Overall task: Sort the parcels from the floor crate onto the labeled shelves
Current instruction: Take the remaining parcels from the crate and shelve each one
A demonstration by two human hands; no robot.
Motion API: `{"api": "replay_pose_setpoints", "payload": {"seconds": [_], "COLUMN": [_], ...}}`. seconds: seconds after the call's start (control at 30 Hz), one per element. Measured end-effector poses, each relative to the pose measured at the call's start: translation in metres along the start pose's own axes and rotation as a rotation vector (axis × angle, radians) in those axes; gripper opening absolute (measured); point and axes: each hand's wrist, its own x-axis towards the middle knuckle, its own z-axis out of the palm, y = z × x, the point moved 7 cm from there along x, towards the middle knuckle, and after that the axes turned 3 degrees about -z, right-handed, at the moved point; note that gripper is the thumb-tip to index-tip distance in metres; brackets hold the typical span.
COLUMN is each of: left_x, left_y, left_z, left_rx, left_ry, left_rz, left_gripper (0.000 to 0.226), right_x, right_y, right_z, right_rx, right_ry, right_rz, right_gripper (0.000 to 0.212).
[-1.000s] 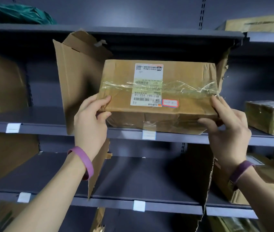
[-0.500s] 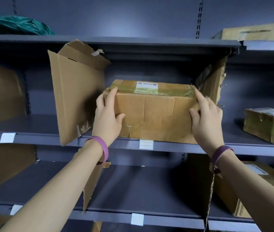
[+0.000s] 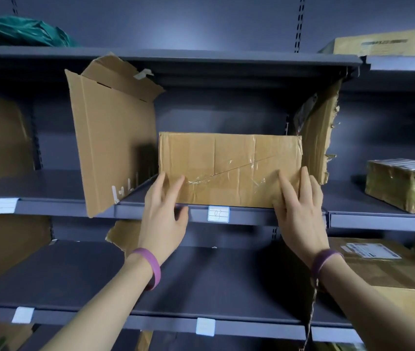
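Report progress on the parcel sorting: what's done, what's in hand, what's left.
Done: the brown parcel stands on the middle shelf above its handwritten label; a taped parcel lies further right. In hand: the left hand and right hand press straight fingers on the brown parcel's front, apparently seating it. Left: letting go; the floor crate is out of view, so the remaining count cannot be told.

Both bare arms stretch forward and up — left grip and right grip side by side, palms away, fingers straight, slightly spread.
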Motion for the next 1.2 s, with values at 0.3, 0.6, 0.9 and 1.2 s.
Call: {"api": "replay_pose_setpoints", "payload": {"seconds": [0.3, 0.6, 0.9, 1.2], "left_x": [-0.032, -0.031, -0.027, -0.092], "left_y": [-0.005, -0.008, -0.002, 0.076], "left_z": [0.019, 0.025, 0.024, 0.063], "left_rx": [0.315, 0.413, 0.376, -0.078], "left_ry": [-0.146, -0.149, -0.171, -0.169], "left_rz": [0.077, 0.044, -0.013, 0.114], "left_gripper": [0.059, 0.058, 0.064, 0.059], "right_x": [-0.040, -0.042, -0.041, -0.117], "right_y": [-0.021, -0.020, -0.026, -0.009], "right_z": [0.011, 0.036, 0.037, -0.007], "right_rx": [-0.119, -0.200, -0.262, -0.202], "right_ry": [-0.057, -0.208, -0.301, -0.336], "right_rz": [-0.237, -0.165, -0.143, 0.026], "right_gripper": [0.052, 0.064, 0.079, 0.071]}}
